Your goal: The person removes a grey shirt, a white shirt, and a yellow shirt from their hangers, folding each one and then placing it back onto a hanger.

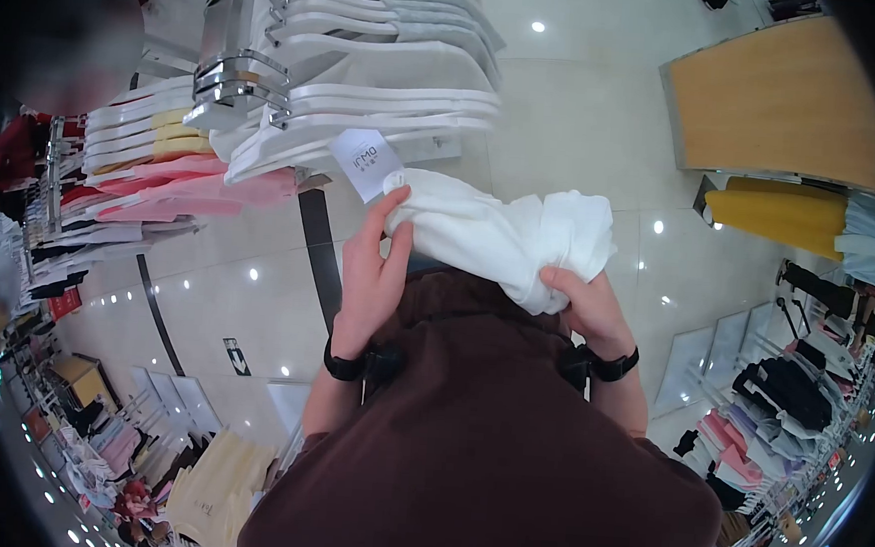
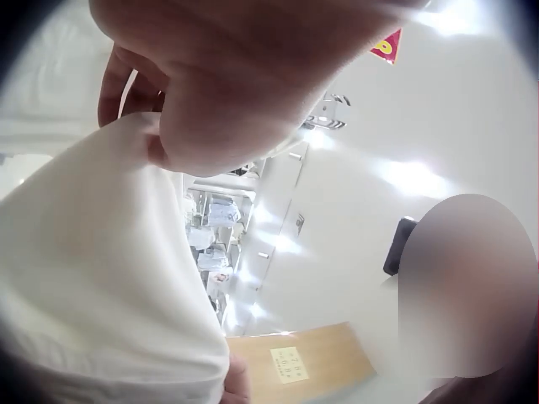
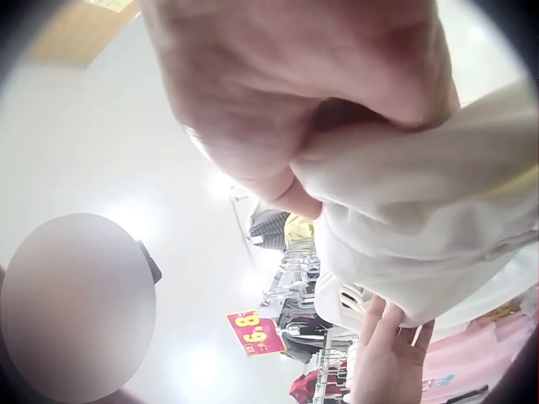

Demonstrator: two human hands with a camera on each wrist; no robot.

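A bunched white garment (image 1: 490, 232) stretches between my two hands in front of my waist. My left hand (image 1: 369, 279) pinches its left end between thumb and fingers, as the left wrist view also shows at the cloth's edge (image 2: 135, 126). A white paper tag (image 1: 366, 162) with dark print hangs beside that end. At the other end, my right hand (image 1: 597, 311) grips the gathered cloth, thumb on top. Folds (image 3: 404, 202) of the fabric fill much of the right wrist view and hide some of the right fingers.
Just ahead, a metal rack (image 1: 235, 61) carries a row of white clothes on white hangers (image 1: 388, 100). Pink clothes (image 1: 193, 183) hang to its left. A wooden-topped table (image 1: 789, 99) stands at the right. More clothes racks (image 1: 748, 433) line both sides of the tiled floor.
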